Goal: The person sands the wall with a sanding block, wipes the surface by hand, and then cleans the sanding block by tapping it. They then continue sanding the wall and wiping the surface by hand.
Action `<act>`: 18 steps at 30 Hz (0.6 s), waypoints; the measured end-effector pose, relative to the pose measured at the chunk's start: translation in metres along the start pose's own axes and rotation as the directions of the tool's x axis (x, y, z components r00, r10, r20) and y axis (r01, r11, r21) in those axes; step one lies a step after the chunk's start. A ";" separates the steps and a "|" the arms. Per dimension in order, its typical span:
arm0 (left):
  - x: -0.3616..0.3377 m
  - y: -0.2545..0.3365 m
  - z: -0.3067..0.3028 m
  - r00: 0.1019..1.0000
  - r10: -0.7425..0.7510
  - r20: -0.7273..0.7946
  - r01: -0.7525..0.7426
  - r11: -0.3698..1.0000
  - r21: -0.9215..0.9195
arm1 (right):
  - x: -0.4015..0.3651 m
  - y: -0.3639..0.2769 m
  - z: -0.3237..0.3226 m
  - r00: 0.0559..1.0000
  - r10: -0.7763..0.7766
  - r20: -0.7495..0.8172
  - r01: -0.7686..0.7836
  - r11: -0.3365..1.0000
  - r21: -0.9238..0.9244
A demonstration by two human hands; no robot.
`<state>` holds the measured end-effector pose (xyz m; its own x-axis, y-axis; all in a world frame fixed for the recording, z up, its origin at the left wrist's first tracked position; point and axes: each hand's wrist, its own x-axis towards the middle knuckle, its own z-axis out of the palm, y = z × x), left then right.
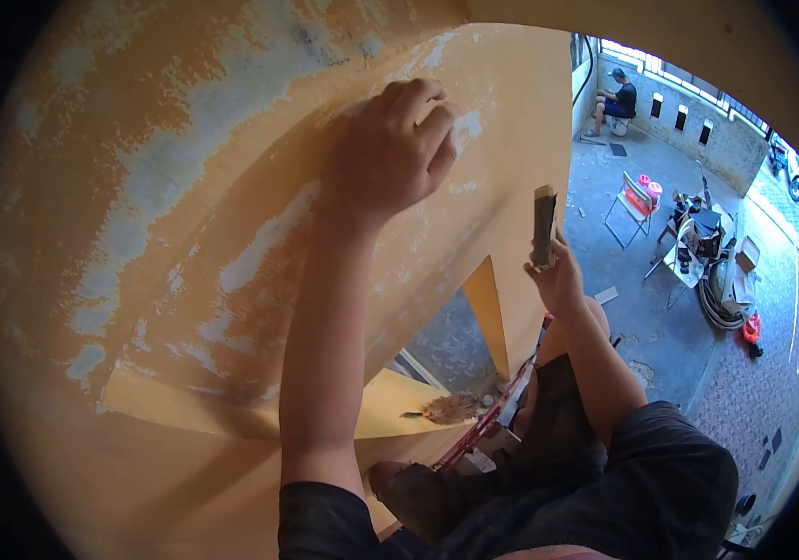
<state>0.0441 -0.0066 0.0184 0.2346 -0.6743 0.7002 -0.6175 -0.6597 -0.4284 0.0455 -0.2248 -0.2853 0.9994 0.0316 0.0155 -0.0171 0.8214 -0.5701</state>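
My left hand (399, 149) is raised against the yellow-orange wall (259, 177), its fingers curled in a loose fist, and nothing shows in them. Pale worn patches mark the paint around it. Lower and to the right, my right hand (560, 280) grips a sanding block (545, 224) with a dark face and a light wooden-looking edge. The block is held upright, apart from the wall's edge. A brush with brown bristles (451, 409) lies on the yellow ledge (381, 401) below, beside a triangular opening.
I am perched high, with a reddish rail (483, 434) by my legs. Far below, a person (616, 98) sits by the yard wall. A folding chair (632, 207) with pink containers, a cluttered table (688, 257) and a coiled hose (721, 303) stand on the concrete floor.
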 end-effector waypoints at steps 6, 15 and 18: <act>-0.001 0.005 0.002 0.995 0.084 0.045 -0.091 0.980 0.177 | 0.031 -0.038 0.071 0.878 -0.419 0.231 0.477 0.721 -0.503; 0.002 0.008 0.015 0.994 -0.082 0.072 0.044 0.902 0.430 | 0.087 -0.071 0.188 0.429 -0.755 0.495 0.723 -0.041 -0.690; 0.001 0.007 0.018 0.992 -0.099 0.073 0.059 0.903 0.425 | 0.086 -0.045 0.174 0.424 -0.788 0.446 0.708 -0.019 -0.706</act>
<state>0.0532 -0.0177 0.0058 0.3490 -0.6278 0.6958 -0.2252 -0.7769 -0.5880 0.1269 -0.1597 -0.1153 0.4238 -0.3795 0.8224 0.7294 -0.3953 -0.5583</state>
